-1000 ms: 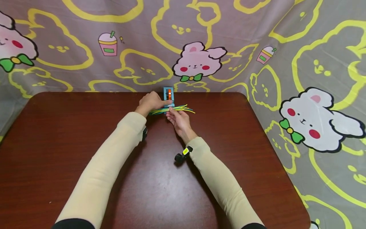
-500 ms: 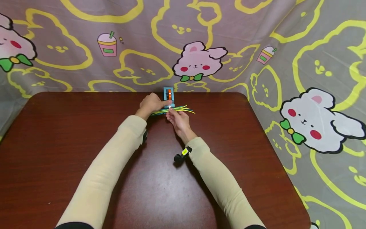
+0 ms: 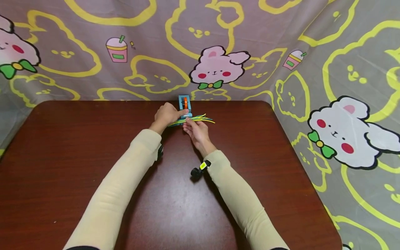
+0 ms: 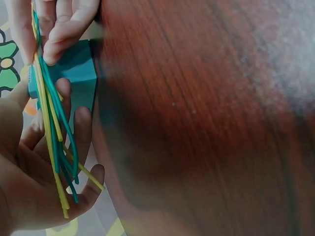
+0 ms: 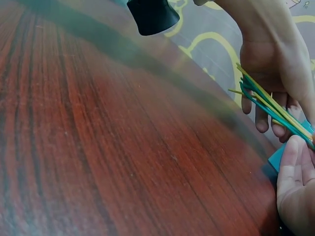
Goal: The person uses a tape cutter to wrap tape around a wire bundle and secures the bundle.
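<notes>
A blue tape dispenser (image 3: 181,104) with an orange roll (image 3: 185,103) stands at the table's far edge. My left hand (image 3: 166,114) reaches in from the left and holds the dispenser's front end, thumb laid across it; its other fingers lie loosely bent beside the blue body (image 4: 86,73) in the left wrist view. Just in front, my right hand (image 3: 199,134) pinches a bundle of thin yellow and green wires (image 3: 203,118) between thumb and fingers. The bundle (image 4: 46,113) runs sideways along the dispenser's front, its loose ends passing over my left palm.
The dark red-brown wooden table (image 3: 172,208) has rounded corners. Behind it and on the right hangs a patterned cloth (image 3: 159,41) with rabbits and yellow outlines. A black wrist camera (image 3: 196,173) is strapped to my right sleeve.
My left wrist and forearm have shifted slightly to the right and nearer to me. The right hand keeps its pinch on the wires, and the dispenser stays at the far edge.
</notes>
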{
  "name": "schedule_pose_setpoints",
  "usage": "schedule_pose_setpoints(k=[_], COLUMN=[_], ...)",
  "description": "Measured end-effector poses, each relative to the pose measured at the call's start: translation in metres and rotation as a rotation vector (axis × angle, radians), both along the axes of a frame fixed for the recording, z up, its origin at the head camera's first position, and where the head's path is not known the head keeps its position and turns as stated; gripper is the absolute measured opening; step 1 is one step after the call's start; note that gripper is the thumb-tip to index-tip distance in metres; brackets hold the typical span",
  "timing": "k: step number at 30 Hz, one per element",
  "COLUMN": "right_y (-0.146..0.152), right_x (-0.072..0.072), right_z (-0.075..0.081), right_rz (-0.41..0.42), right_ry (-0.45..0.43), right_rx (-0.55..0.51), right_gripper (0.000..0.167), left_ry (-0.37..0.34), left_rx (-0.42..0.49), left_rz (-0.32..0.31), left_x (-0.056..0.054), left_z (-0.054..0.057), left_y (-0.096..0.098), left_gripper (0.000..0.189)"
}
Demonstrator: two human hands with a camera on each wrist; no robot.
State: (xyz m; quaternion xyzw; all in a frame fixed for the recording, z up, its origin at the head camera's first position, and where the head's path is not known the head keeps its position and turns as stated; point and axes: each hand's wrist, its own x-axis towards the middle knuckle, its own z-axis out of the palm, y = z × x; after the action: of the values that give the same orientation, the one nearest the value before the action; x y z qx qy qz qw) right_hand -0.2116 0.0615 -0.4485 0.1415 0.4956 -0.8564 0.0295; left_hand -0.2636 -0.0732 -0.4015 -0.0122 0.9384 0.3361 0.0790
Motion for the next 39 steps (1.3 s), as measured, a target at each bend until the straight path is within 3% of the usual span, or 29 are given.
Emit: schedule_pose_setpoints(k=[29,39], right_y=[-0.0062,-0.0061], right_x=[0.0005,0.0059], right_z=[0.0043,0.0011], right_rz=[-0.074,-0.020], right_ry=[-0.073,-0.029], right_rx=[0.054,0.063], right_gripper=[0.010,0.012], left_ry=[-0.016,-0.002], left_rx=[-0.006,-0.003], left_rz=[0.019,0.022], left_x=[0.0019,0.0029], left_z=[0.0003,-0.0003], left_y=[0.0025,-0.0007], left_gripper=[0.059,0.059])
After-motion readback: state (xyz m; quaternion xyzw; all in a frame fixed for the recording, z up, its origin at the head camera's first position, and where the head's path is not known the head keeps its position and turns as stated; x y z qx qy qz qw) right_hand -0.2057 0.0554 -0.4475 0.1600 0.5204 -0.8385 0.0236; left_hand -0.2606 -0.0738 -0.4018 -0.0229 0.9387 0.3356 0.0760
